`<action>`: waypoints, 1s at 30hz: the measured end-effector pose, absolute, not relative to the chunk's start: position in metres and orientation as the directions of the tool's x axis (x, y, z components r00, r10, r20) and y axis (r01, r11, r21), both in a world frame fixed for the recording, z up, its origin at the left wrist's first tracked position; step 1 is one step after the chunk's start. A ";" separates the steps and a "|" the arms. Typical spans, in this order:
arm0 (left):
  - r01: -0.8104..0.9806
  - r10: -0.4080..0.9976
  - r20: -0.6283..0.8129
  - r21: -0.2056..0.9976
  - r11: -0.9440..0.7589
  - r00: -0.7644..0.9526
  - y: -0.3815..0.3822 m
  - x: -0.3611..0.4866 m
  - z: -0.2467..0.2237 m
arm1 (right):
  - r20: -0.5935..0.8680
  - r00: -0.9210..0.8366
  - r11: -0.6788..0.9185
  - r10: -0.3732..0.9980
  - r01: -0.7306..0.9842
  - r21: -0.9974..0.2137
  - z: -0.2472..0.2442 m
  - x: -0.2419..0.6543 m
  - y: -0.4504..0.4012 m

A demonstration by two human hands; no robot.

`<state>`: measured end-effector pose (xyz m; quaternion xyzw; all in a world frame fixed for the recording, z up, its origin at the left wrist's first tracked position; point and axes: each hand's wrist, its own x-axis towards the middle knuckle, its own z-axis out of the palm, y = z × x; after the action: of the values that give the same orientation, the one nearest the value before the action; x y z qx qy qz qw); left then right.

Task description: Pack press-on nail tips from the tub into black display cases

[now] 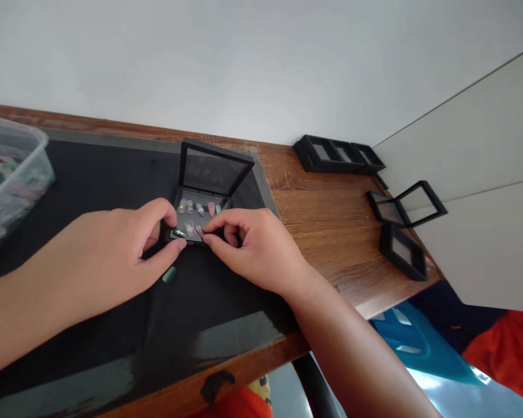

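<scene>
Pink, glossy nail tip (pixel 199 230) sits at the front edge of the open black case (pixel 218 150), right of that edge's middle; case is on the worktop's black mat (pixel 113 174), toward the mat's right edge. Should be near weightless, thin, stiff plastic by the look: slick and curved, likely to skate if squeezed off-centre, may crack if bent. Best hold: light pinch on the two long sides. Right hand (pixel 261 249) angled in from front right, index over thumb, tips closed on the pink piece. Left hand (pixel 113 247) at case's front-left corner, thumb and index curved around a dark nail tip (pixel 179 233); can't tell if gripped. Green nail tip (pixel 169 274) lies loose just off that corner.
</scene>
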<state>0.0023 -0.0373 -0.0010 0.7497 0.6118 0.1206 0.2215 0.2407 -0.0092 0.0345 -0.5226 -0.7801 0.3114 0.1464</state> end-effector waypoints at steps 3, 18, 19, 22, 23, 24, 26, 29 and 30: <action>0.873 0.967 -0.135 0.470 -0.130 0.216 -0.035 0.005 0.004 | -0.093 -0.411 0.261 0.907 0.721 -0.642 0.034 0.240 -0.009; 0.843 0.942 -0.106 0.486 -0.231 0.319 -0.037 0.006 0.005 | -0.037 -0.416 0.291 0.909 0.696 -0.657 0.030 0.241 -0.010; 0.843 0.940 -0.112 0.485 -0.231 0.322 -0.037 0.006 0.006 | -0.032 -0.412 0.292 0.911 0.695 -0.657 0.030 0.242 -0.010; 0.855 0.951 -0.062 0.458 -0.243 0.303 -0.038 0.006 0.009 | -0.020 -0.395 0.283 0.918 0.692 -0.664 0.031 0.243 -0.009; 0.861 0.955 -0.042 0.444 -0.246 0.294 -0.038 0.006 0.009 | -0.016 -0.388 0.279 0.921 0.689 -0.669 0.032 0.243 -0.009; 0.868 0.959 -0.022 0.432 -0.246 0.283 -0.038 0.006 0.009 | -0.014 -0.382 0.274 0.924 0.687 -0.673 0.032 0.244 -0.008; 0.879 0.967 -0.012 0.420 -0.226 0.254 -0.038 0.007 0.009 | -0.001 -0.367 0.270 0.930 0.684 -0.678 0.033 0.247 -0.006; 0.886 0.978 -0.023 0.427 -0.179 0.209 -0.038 0.009 0.010 | 0.041 -0.332 0.269 0.942 0.680 -0.682 0.034 0.252 -0.001; 0.888 0.980 -0.025 0.430 -0.166 0.196 -0.038 0.009 0.010 | 0.051 -0.319 0.266 0.946 0.681 -0.682 0.034 0.254 0.000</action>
<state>0.0089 -0.0380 0.0098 0.7525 0.6205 0.1301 0.1782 0.2538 0.0002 0.0344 -0.5349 -0.7607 0.2841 0.2336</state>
